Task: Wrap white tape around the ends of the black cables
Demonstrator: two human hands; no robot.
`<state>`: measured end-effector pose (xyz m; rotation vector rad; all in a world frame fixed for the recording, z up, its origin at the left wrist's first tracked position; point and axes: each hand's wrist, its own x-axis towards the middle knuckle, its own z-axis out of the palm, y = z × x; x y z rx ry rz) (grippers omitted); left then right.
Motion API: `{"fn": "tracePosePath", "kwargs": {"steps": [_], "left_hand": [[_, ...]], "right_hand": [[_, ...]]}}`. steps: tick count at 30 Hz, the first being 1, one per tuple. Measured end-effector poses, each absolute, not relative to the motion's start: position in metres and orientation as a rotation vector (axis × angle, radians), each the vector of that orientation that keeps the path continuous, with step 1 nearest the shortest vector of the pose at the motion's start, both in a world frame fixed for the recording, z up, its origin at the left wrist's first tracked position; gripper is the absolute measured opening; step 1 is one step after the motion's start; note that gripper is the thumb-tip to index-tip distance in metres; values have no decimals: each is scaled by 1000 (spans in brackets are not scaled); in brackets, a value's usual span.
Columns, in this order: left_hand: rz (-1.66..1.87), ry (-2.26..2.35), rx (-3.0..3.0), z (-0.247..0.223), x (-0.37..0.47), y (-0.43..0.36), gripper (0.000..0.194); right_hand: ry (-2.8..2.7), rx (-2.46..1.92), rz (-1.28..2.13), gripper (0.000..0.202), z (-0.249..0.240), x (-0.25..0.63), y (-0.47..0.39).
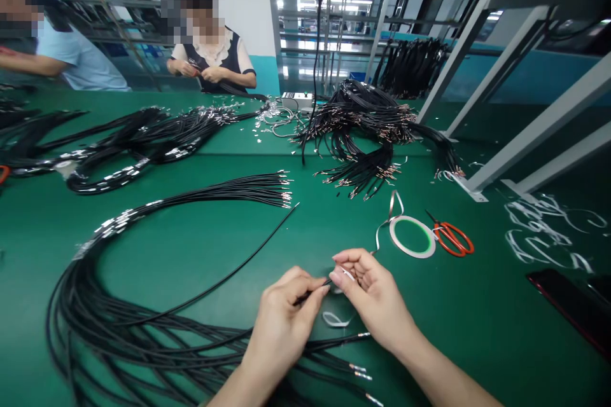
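My left hand [286,315] pinches a black cable [305,296] close to its end, thumb against forefinger. Just right of it, my right hand [375,299] has its thumb and fingers closed on a narrow strip of white tape [347,273] at the cable's tip. The tip itself is partly hidden by the fingers. A small curl of white strip [337,319] lies below my hands. A large bundle of black cables [86,292] curves around on the left, and several cable ends with silvery tips [360,372] stick out beneath my hands.
A tape roll [391,235] and orange-handled scissors [453,240] lie to the right. White strip scraps [539,229] and a dark phone-like object [573,311] are farther right. Cable heaps [363,114] sit behind, near grey metal posts [506,133]. Two people work across the green table [329,222].
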<state>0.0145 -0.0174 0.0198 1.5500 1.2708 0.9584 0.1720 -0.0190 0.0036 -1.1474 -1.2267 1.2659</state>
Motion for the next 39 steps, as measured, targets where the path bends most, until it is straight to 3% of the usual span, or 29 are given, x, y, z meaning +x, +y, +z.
{"fn": "tracePosePath", "kwargs": {"steps": [4, 11, 20, 26, 32, 39], "left_hand": [[757, 1244, 1162, 19, 14, -15, 27], [724, 1166, 945, 24, 10, -13, 35], [680, 1004, 854, 24, 10, -13, 27], [593, 853, 654, 24, 4, -13, 24], [584, 785, 588, 23, 0, -9, 25], [465, 920, 1107, 22, 6, -19, 20]], "right_hand": [[-1305, -1071, 1272, 20, 3, 177, -19], [-1261, -1039, 1347, 45, 5, 182, -19], [-1175, -972, 1375, 20, 3, 175, -21], [-1144, -943, 1407, 33, 8, 177, -21], [-1130, -930, 1431, 24, 15, 179, -25], [-1046, -1082, 1327, 19, 3, 178, -18]]}}
